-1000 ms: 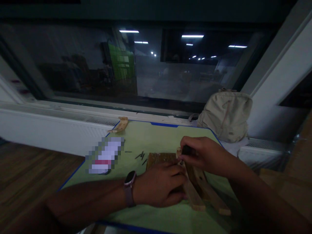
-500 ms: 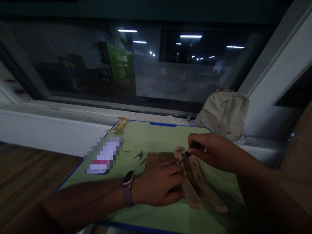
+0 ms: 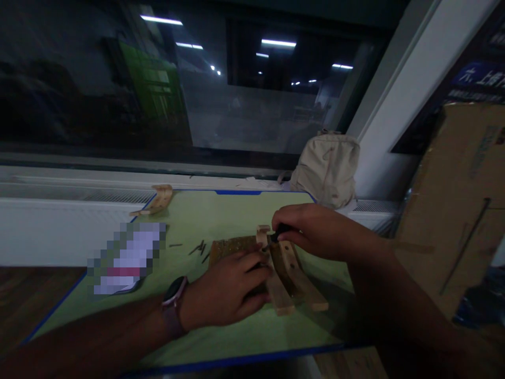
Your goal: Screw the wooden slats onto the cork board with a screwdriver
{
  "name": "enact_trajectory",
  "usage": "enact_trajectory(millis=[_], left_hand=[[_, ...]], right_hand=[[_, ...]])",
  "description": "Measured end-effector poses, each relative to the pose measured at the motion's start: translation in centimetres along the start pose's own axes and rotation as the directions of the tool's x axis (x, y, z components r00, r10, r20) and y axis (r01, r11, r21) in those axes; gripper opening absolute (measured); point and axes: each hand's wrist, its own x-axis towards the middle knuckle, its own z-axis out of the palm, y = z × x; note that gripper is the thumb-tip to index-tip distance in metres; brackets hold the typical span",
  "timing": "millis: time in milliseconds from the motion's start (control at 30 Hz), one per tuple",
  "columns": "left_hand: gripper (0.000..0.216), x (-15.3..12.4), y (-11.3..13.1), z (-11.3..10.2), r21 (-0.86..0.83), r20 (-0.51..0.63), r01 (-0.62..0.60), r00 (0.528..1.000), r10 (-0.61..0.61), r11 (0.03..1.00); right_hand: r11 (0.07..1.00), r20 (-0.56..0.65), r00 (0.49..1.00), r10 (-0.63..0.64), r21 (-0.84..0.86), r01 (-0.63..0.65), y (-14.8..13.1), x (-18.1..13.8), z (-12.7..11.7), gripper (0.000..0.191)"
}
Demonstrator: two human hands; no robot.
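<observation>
My left hand (image 3: 226,292), a watch on its wrist, presses down on a flat wooden board (image 3: 229,246) and on the near ends of two curved wooden strips (image 3: 294,276) on a green mat (image 3: 221,216). Its fingers lie flat over the wood. My right hand (image 3: 311,231) is closed round a small dark tool (image 3: 279,232) whose tip meets the top end of the nearer strip.
Several small dark screws (image 3: 199,249) lie loose on the mat left of the board. A pixelated packet (image 3: 128,258) lies at the mat's left, another curved wooden piece (image 3: 158,200) at its far corner. A beige bag (image 3: 327,168) sits on the sill, a cardboard box (image 3: 453,200) at right.
The view has swung right and down, bringing the cardboard box in. My right hand drew back from the strip, then returned to its top end. My left hand has stayed on the wood.
</observation>
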Motion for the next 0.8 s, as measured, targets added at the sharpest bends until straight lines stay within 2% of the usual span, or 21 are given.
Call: enact_trajectory(millis=[233, 467, 667, 800], left_hand=[[0.025, 0.1, 0.2, -0.1, 0.006, -0.039, -0.035, 0.999, 0.035, 0.999], [0.026, 0.0, 0.0, 0.0, 0.025, -0.043, -0.035, 0.998, 0.036, 0.999], [0.026, 0.0, 0.0, 0.0, 0.038, -0.027, -0.022, 0.999, 0.023, 0.999], [0.026, 0.0, 0.0, 0.1, 0.016, -0.032, -0.029, 0.999, 0.029, 0.999]], right_hand=[[0.998, 0.026, 0.999, -0.021, 0.054, 0.019, -0.1, 0.0, 0.1, 0.017], [0.995, 0.002, 0.997, -0.071, 0.069, 0.07, -0.1, 0.1, 0.6, 0.016], [0.998, -0.037, 0.999, 0.026, -0.063, -0.029, -0.2, 0.2, 0.8, 0.003], [0.97, -0.101, 0.99, 0.095, -0.214, -0.115, -0.4, 0.9, 1.6, 0.02]])
